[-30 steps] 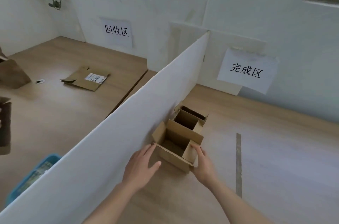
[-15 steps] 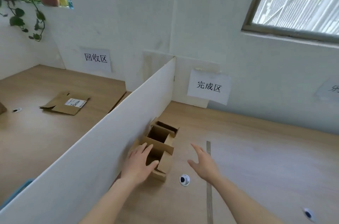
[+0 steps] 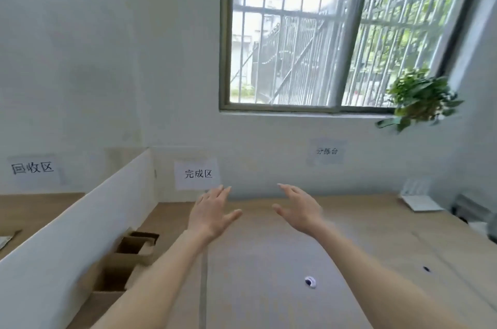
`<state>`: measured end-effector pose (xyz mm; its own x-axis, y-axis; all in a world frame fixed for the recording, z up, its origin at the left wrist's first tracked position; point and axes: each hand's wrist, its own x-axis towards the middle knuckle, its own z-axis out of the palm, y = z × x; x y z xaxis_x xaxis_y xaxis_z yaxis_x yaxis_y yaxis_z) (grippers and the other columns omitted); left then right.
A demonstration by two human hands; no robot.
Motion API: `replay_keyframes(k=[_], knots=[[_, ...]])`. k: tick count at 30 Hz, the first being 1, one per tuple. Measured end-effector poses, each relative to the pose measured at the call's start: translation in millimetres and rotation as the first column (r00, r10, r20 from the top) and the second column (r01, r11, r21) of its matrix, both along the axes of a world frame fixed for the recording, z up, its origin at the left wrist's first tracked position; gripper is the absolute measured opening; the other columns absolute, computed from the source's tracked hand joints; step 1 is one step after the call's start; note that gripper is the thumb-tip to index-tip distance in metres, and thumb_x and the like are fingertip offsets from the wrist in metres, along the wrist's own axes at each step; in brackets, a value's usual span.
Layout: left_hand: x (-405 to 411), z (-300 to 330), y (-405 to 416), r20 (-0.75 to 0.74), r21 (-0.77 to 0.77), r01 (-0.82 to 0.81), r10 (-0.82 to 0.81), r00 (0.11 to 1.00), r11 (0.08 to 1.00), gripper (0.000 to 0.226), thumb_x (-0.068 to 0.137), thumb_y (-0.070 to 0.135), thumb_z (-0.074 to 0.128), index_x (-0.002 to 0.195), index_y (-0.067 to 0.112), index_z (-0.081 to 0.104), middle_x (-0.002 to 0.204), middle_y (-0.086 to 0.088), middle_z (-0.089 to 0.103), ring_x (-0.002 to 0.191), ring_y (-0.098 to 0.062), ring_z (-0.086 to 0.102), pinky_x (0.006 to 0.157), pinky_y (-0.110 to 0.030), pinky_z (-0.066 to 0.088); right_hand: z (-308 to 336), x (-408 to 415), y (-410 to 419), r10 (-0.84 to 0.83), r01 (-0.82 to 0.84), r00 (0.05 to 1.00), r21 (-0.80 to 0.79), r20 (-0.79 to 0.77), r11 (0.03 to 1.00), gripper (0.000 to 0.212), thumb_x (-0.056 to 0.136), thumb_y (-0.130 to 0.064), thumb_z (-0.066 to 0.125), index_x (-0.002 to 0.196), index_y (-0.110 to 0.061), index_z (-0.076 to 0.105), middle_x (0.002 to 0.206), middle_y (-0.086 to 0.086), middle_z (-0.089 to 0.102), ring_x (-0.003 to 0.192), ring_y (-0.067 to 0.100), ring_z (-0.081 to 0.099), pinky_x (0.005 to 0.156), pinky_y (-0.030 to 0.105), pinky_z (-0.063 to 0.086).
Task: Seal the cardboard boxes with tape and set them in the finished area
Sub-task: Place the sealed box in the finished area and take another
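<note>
Both hands hover spread and empty above the tabletop. The cardboard boxes [image 3: 126,261] sit below and left of the left hand [image 3: 212,214], flush against the white divider [image 3: 80,226]; the right hand [image 3: 298,209] is farther off.

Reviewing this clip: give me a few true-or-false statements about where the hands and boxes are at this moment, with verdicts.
1. Both hands are empty. True: the left hand and right hand are open, fingers spread.
2. The right hand grips a cardboard box. False: it touches nothing.
3. The cardboard boxes sit beside the white divider. True.
4. The boxes' top flaps are taped shut. False: they stand open, the insides showing.
5. The boxes lie on the side of the divider with the 完成区 sign. True.
</note>
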<state>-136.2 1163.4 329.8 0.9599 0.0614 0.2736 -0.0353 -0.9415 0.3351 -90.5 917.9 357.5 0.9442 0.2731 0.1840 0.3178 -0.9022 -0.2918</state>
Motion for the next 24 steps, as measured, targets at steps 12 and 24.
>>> replay_keyframes(k=[12, 24], knots=[[-69, 87, -349, 0.097, 0.021, 0.390, -0.390, 0.915, 0.920, 0.083, 0.090, 0.066, 0.055, 0.158, 0.027, 0.026, 0.165, -0.001, 0.024, 0.149, -0.022, 0.026, 0.122, -0.036, 0.017, 85, -176, -353, -0.356, 0.362, 0.929, -0.054, 0.100, 0.931, 0.080, 0.092, -0.067, 0.054, 0.159, -0.035, 0.025, 0.163, -0.007, 0.031, 0.149, 0.016, 0.032, 0.119, 0.040, 0.027], [-103, 100, -618, 0.095, 0.043, 0.701, -0.702, 0.706, 0.711, 0.082, 0.090, 0.066, 0.055, 0.157, 0.027, 0.027, 0.163, 0.003, 0.029, 0.148, -0.018, 0.028, 0.120, -0.035, 0.022, 86, -305, -602, -0.706, 0.709, 0.705, -0.031, 0.067, 0.705, 0.083, 0.087, -0.077, 0.050, 0.157, -0.041, 0.025, 0.165, -0.011, 0.027, 0.151, 0.016, 0.028, 0.122, 0.045, 0.024]])
